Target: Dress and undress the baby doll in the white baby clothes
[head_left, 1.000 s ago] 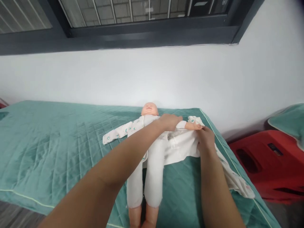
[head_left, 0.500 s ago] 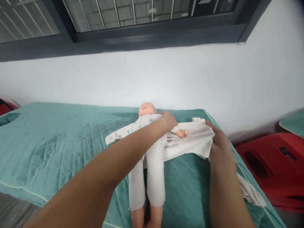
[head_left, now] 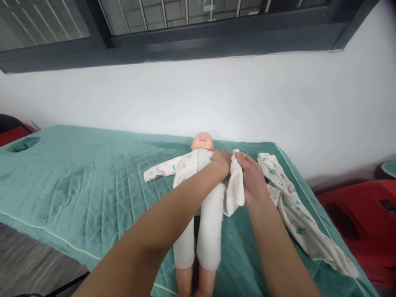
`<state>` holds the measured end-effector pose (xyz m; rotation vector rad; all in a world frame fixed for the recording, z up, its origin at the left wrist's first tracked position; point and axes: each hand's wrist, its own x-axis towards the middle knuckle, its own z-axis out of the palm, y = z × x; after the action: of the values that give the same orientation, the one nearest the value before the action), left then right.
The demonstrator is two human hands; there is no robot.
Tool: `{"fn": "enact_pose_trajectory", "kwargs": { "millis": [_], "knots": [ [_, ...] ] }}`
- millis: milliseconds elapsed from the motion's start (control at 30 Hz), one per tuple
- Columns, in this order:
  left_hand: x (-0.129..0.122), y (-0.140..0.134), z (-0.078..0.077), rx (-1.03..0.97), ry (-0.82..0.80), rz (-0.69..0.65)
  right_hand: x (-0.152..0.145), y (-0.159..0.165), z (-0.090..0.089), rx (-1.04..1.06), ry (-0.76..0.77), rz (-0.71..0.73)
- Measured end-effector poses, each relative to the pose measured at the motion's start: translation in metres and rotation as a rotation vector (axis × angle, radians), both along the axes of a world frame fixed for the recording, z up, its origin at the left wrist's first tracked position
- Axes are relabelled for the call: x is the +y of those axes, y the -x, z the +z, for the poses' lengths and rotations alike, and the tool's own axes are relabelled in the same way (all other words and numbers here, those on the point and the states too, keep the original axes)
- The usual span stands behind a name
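Note:
A baby doll (head_left: 202,141) lies face up with its head toward the wall and white material covering its torso and legs. Part of a baby shirt (head_left: 185,167) with a small print is on the doll, its sleeve covering the outstretched arm on the left of the view. My left hand (head_left: 222,160) is closed at the doll's other arm, which is mostly hidden. Right beside it, my right hand (head_left: 252,175) pinches the bunched white cloth of the shirt's other side, held up close to the left hand.
A printed baby garment (head_left: 297,214) lies stretched along the bed's right edge. The green quilted bed cover (head_left: 93,177) spreads out to the left. A white wall (head_left: 185,99) with a dark window frame (head_left: 216,41) stands behind, and a red plastic object (head_left: 365,214) is at the right.
My right hand has moved left toward my left hand, and the shirt cloth that was stretched out flat is now gathered up. The printed garment at the right has come into fuller view.

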<state>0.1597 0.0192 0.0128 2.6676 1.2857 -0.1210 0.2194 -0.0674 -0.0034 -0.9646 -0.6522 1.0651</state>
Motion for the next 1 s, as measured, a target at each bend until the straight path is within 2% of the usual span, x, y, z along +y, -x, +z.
{"fn": "enact_pose_trajectory", "kwargs": {
  "millis": [100,233,333,433,500,600,733,800,933,1000],
  "knots": [
    [0.011,0.027,0.008,-0.059,0.011,-0.013,-0.007,0.010,0.011,0.019,0.039,0.128],
    [0.016,0.082,0.024,-0.232,-0.017,0.022,-0.010,0.022,0.010,-0.071,0.064,0.263],
    [0.009,0.111,0.033,-0.518,0.036,0.086,-0.013,0.036,0.007,-0.303,0.086,0.254],
    [0.000,0.116,0.033,-0.727,0.219,0.110,-0.020,0.045,0.011,-0.589,0.053,0.221],
    [0.000,0.110,0.030,-0.705,0.261,0.145,-0.024,0.049,0.016,-0.693,0.049,0.229],
    [0.007,0.097,0.018,-0.703,0.212,0.203,-0.030,0.051,0.024,-0.728,0.109,0.231],
    [0.016,0.091,-0.001,-0.969,0.034,0.350,-0.037,0.046,0.033,-0.705,0.132,0.251],
    [0.016,0.095,-0.008,-1.065,-0.041,0.427,-0.041,0.041,0.037,-0.739,0.149,0.331],
    [0.003,0.116,-0.020,-1.083,-0.161,0.478,-0.047,0.032,0.041,-0.788,0.171,0.608],
    [-0.015,0.132,-0.032,-1.103,-0.220,0.498,-0.046,0.030,0.037,-0.782,0.093,0.619]
  ]
}}
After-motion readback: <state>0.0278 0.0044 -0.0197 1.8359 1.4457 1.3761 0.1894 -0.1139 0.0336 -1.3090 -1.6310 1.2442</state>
